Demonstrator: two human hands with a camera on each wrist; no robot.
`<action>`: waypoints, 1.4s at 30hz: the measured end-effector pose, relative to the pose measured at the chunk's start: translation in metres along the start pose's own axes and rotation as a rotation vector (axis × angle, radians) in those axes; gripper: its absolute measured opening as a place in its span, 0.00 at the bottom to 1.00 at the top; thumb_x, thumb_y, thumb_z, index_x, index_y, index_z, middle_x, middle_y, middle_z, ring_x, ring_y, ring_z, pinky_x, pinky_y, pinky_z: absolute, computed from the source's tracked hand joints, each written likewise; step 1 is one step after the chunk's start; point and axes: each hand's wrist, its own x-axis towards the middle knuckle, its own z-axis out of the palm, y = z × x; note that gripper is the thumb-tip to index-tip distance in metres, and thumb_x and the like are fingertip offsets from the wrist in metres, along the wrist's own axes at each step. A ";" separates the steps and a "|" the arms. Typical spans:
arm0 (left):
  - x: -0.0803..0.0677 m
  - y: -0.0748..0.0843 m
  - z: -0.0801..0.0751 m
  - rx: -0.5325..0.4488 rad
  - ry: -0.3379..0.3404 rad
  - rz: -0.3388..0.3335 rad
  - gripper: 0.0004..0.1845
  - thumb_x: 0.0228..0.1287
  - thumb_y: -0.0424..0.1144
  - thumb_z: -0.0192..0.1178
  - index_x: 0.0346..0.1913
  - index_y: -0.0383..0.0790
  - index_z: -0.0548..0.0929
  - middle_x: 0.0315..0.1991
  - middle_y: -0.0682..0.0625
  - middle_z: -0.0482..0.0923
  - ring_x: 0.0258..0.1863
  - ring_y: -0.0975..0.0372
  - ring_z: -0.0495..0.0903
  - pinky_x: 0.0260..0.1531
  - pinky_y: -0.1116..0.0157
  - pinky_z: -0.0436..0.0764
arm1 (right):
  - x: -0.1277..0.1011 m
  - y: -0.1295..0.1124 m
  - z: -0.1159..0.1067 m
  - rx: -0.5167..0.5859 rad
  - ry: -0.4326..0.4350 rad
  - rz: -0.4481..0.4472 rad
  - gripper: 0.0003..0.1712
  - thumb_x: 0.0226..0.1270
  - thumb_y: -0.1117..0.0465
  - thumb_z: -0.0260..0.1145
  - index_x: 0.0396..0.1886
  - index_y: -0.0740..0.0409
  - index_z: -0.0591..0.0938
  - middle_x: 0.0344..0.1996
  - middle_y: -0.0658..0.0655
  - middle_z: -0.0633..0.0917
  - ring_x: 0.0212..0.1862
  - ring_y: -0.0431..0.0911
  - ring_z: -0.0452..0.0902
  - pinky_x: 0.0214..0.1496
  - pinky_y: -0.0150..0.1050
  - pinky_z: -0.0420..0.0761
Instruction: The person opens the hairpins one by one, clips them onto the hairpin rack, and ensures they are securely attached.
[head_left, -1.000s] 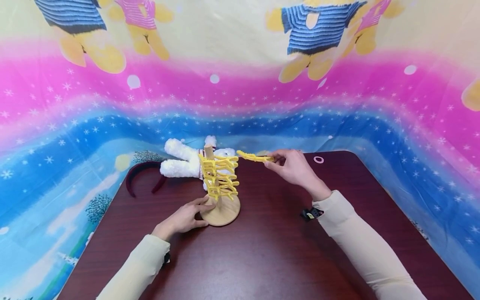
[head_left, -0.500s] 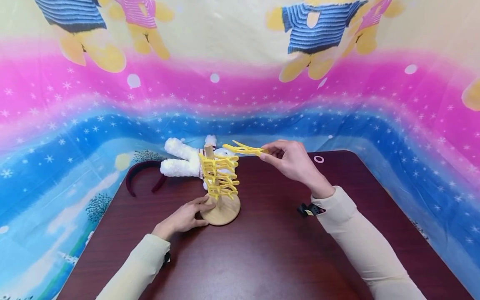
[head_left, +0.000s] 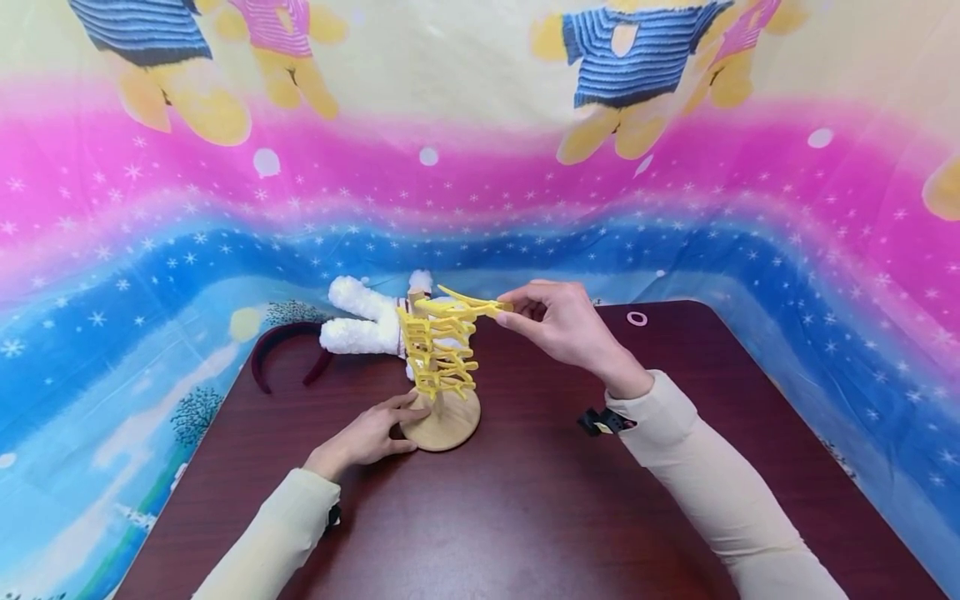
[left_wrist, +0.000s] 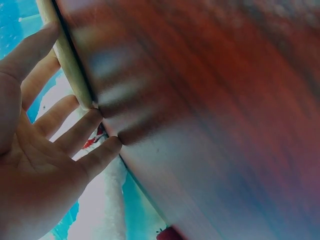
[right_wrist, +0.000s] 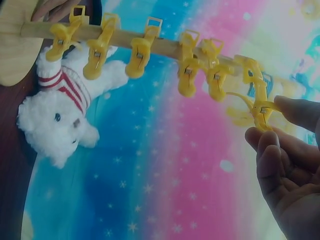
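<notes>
A wooden stand [head_left: 450,427] with a round base and an upright post carries several yellow clips [head_left: 438,354]. With thumb and fingers, my right hand [head_left: 512,310] pinches one more yellow clip [head_left: 467,303], its open jaws at the top of the post. In the right wrist view that clip [right_wrist: 261,111] sits at the post's end, beyond the clipped row [right_wrist: 142,50], with my right hand [right_wrist: 267,122] on it. My left hand [head_left: 403,410] rests with straight fingers against the base; the left wrist view shows its fingertips [left_wrist: 95,116] on the base's rim [left_wrist: 70,70].
A white teddy bear [head_left: 360,321] in a striped jumper lies behind the stand, also seen as the bear [right_wrist: 60,120]. A dark red headband [head_left: 279,350] lies at the back left, a small white ring [head_left: 637,318] at the back right. The dark table [head_left: 525,517] ends near a colourful cloth.
My right hand has carried the yellow clip up and leftwards from beside the stand to the top of the post. The left hand has stayed on the base.
</notes>
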 end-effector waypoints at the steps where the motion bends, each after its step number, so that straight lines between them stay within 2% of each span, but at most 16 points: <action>1: 0.000 0.000 0.000 -0.001 -0.001 0.000 0.30 0.58 0.46 0.64 0.65 0.50 0.72 0.71 0.42 0.58 0.67 0.47 0.63 0.60 0.50 0.69 | 0.001 -0.001 0.001 0.000 0.000 -0.006 0.11 0.58 0.46 0.68 0.40 0.40 0.86 0.26 0.39 0.81 0.27 0.34 0.75 0.31 0.32 0.77; 7: 0.000 0.000 0.000 -0.011 -0.001 0.000 0.30 0.58 0.46 0.65 0.65 0.49 0.72 0.71 0.41 0.59 0.67 0.47 0.63 0.60 0.50 0.69 | 0.007 -0.009 0.009 0.004 0.002 -0.058 0.12 0.58 0.48 0.68 0.41 0.43 0.86 0.26 0.41 0.82 0.27 0.34 0.75 0.30 0.31 0.77; 17: -0.001 -0.001 0.002 -0.014 -0.007 -0.007 0.30 0.58 0.46 0.64 0.65 0.51 0.72 0.70 0.40 0.59 0.67 0.47 0.64 0.59 0.49 0.69 | 0.017 -0.017 0.024 -0.026 -0.008 -0.071 0.13 0.58 0.50 0.68 0.41 0.47 0.87 0.26 0.41 0.82 0.26 0.34 0.74 0.30 0.31 0.75; 34: -0.001 0.000 0.001 -0.019 -0.011 -0.001 0.30 0.58 0.46 0.64 0.65 0.50 0.72 0.71 0.40 0.59 0.67 0.47 0.63 0.59 0.49 0.69 | 0.025 -0.028 0.032 -0.007 -0.014 -0.057 0.13 0.58 0.50 0.69 0.41 0.48 0.87 0.27 0.43 0.84 0.26 0.34 0.76 0.30 0.30 0.76; 42: 0.000 -0.002 0.001 0.001 0.002 0.005 0.30 0.58 0.47 0.64 0.65 0.50 0.72 0.70 0.40 0.59 0.67 0.47 0.64 0.59 0.50 0.69 | 0.027 -0.030 0.030 -0.015 -0.023 -0.017 0.15 0.56 0.47 0.69 0.41 0.47 0.87 0.27 0.42 0.84 0.26 0.34 0.76 0.29 0.30 0.76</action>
